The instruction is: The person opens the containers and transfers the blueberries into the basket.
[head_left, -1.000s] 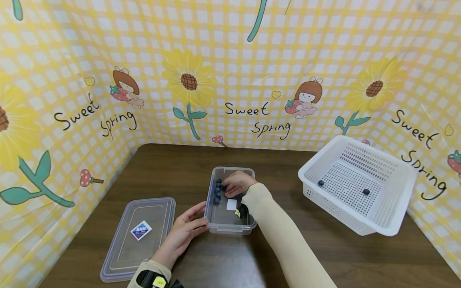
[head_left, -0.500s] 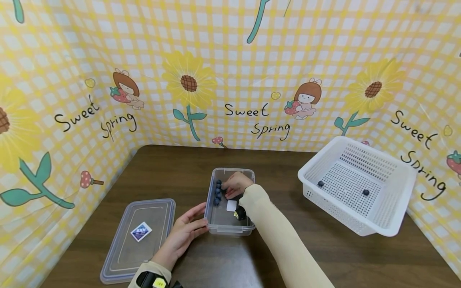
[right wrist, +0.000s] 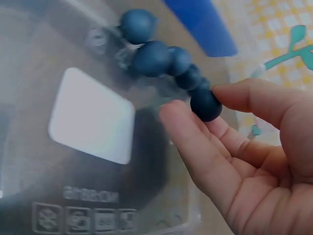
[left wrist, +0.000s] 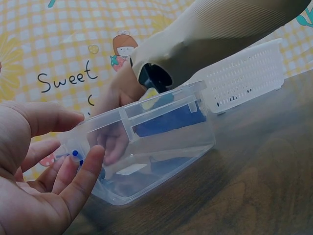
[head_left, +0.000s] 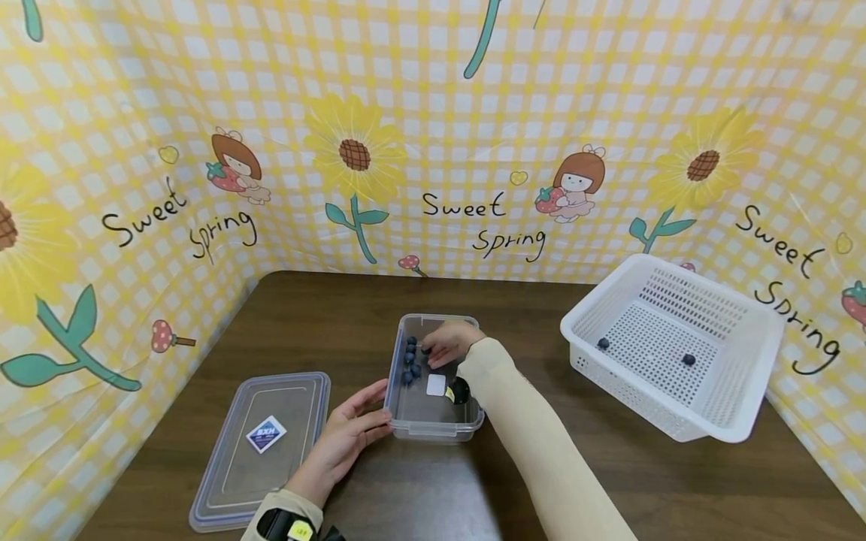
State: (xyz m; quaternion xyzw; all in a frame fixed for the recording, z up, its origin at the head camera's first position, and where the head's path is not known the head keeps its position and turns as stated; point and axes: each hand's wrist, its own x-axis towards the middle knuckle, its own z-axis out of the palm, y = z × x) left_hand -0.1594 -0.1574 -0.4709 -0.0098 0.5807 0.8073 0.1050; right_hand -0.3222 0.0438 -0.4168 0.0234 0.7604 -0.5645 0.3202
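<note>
Change: a second ago our right hand (head_left: 452, 343) was down among the berries at the box's left wall; it has now drawn slightly back and right with one berry in its fingertips, while our left hand has stayed on the box.

Right hand: inside the clear box (head_left: 433, 421), thumb and forefinger pinching a single blueberry (right wrist: 205, 105) at the end of the row. The wrist view shows the pinch plainly, the other fingers loose.

Left hand: our left hand (head_left: 352, 432) rests against the box's near left corner, fingers (left wrist: 85, 178) relaxed and nearly straight along the wall, steadying and not gripping.

Berries: the remaining blueberries (head_left: 409, 361) sit in a line along the left inner wall of the box, touching one another; a white label (head_left: 436, 385) lies on the box floor beside them.

Basket: a white basket (head_left: 744, 428) stands well apart to the right on the bench (head_left: 609, 481), tilted, with two berries (head_left: 688, 360) already on its perforated floor.

Lid: the box lid (head_left: 264, 443) lies flat on the bench to the left, just beside our left hand.

Doing it well: we judge that the pinch should stay light, since a berry crushes easily, and that the lift should go straight up to avoid knocking the neighbours. Keeping the left hand against the wall should stop the light box sliding.
</note>
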